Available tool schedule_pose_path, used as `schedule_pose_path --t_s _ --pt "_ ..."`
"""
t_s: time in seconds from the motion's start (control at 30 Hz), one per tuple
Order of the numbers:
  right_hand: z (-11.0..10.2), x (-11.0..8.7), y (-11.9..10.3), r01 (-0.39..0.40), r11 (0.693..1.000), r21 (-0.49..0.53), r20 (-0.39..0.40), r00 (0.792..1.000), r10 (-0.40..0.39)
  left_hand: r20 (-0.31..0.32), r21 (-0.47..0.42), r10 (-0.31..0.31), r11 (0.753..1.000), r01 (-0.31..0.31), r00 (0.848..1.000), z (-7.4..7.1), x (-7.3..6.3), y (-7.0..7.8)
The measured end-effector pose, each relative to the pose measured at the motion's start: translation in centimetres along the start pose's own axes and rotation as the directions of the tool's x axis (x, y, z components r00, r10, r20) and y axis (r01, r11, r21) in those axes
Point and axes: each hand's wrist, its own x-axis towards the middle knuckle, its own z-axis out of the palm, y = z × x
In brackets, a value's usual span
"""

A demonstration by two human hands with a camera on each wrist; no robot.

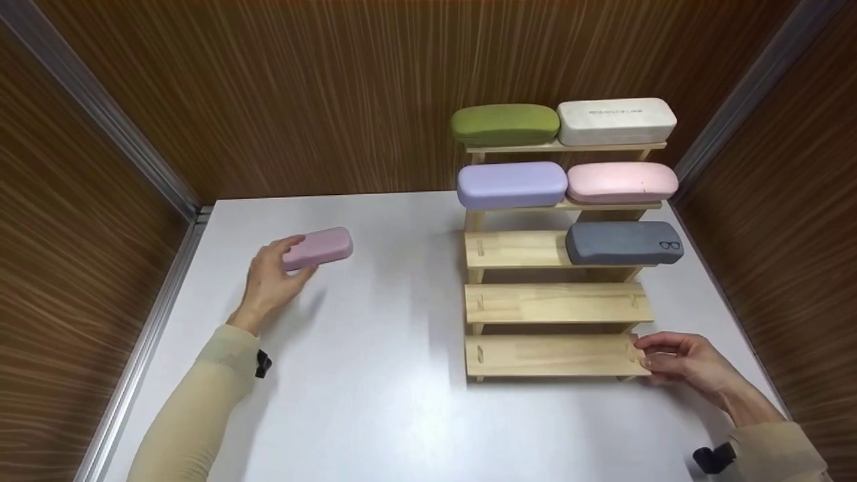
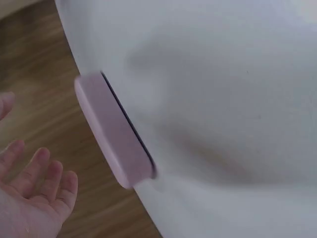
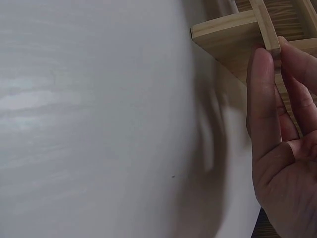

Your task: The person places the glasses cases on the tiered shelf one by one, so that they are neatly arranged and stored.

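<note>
My left hand (image 1: 273, 280) is at the left of the table, fingers and thumb spread at the near end of a mauve-pink glasses case (image 1: 325, 246). In the left wrist view a gap shows between the relaxed fingers (image 2: 42, 173) and this glasses case (image 2: 116, 130). At the right, my right hand (image 1: 693, 365) pinches the right end of the lowest shelf of a stepped wooden rack (image 1: 556, 355) between thumb and fingers. The right wrist view shows the fingertips on the end of that wooden rack (image 3: 225, 29).
On the rack's upper tiers stand a green case (image 1: 505, 124), a white case (image 1: 617, 122), a lilac case (image 1: 512, 185), a pink case (image 1: 622, 182) and a grey-blue case (image 1: 624, 243). Wood-grain panels (image 1: 321, 100) enclose the white table (image 1: 375, 415) behind and at both sides.
</note>
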Motion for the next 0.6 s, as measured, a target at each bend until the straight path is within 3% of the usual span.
schedule_pose_path --t_s 0.1,0.2,0.4,0.6 --pt "0.0 -0.1 0.0 0.006 1.000 0.010 -0.002 1.000 -0.006 -0.059 -0.022 -0.040 0.999 0.039 0.997 -0.5 0.6 -1.4" --pt "0.0 -0.2 0.1 0.019 1.000 0.021 0.000 1.000 -0.019 -0.078 -0.036 -0.084 0.996 0.081 0.993 -0.8 1.0 -2.2" --pt "-0.3 -0.2 0.3 0.024 0.998 0.051 0.024 0.999 -0.025 -0.014 -0.029 -0.148 0.989 0.147 0.989 -0.5 2.1 -3.4" --pt "-0.2 0.2 0.3 0.011 0.999 0.037 0.024 1.000 -0.012 0.022 -0.033 -0.250 0.968 0.251 0.968 0.3 2.8 -4.6"
